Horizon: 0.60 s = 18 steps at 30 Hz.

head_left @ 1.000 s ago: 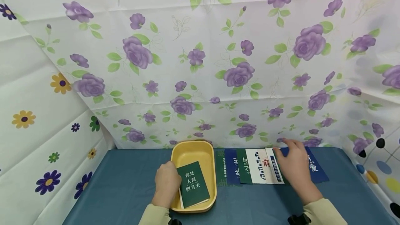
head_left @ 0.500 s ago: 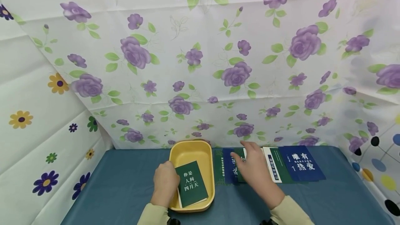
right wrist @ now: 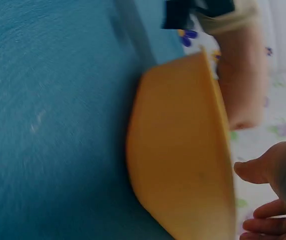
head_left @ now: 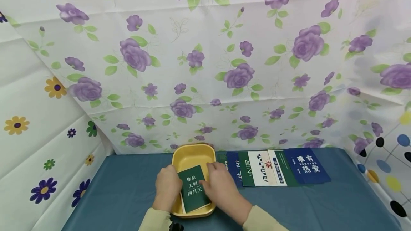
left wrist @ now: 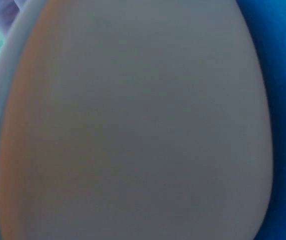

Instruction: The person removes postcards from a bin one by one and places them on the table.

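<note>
A yellow plastic basin (head_left: 189, 155) stands on the table with a dark green book (head_left: 192, 197) lying aslant inside. My left hand (head_left: 168, 185) grips the basin's left rim, fingers curled over it. Over the right rim is my right hand (head_left: 223, 187), its thumb reaching above the book's right edge and its fingers spread apart. In the right wrist view, this right hand (right wrist: 275, 200) shows a gap between thumb and fingers with nothing held, beside the rim of the basin (right wrist: 183, 145). A blurred, close surface fills most of the left wrist view.
Right of the basin, several books overlap in a row: a blue book (head_left: 233, 163) partly covered, a white book (head_left: 257, 167) and a dark blue book (head_left: 308, 168) at the right end. They lie on the blue-green tablecloth (head_left: 305, 206). A floral curtain (head_left: 205, 63) rises behind.
My right hand has swept left from above the right end of the book row to the basin, carrying nothing visible. My left hand keeps its grip on the rim.
</note>
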Motion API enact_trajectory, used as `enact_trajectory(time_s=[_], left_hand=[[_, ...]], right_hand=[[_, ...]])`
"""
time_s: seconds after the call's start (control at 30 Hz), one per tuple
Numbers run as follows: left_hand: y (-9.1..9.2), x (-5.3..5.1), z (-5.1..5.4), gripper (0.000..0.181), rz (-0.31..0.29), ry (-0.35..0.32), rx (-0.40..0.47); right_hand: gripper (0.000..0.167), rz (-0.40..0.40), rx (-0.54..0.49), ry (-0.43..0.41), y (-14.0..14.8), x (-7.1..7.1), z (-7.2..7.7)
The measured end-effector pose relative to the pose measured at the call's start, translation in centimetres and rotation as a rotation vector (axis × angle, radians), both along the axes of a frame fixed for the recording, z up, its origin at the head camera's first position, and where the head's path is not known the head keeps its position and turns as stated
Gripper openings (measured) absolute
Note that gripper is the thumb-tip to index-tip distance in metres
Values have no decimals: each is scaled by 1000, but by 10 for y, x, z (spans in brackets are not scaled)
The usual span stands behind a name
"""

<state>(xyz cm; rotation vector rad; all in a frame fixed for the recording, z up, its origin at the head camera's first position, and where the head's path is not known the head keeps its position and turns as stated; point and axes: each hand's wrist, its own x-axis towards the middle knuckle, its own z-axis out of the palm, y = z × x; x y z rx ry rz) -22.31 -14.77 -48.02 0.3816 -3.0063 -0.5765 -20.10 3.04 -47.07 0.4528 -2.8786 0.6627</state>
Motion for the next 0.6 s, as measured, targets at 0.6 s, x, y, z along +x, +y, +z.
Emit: enact_trajectory(time_s=[0.6], left_hand=[[-6, -1, 6, 25, -7, -23, 81]], right_hand=[[65, -1, 218, -221, -43, -8, -23]])
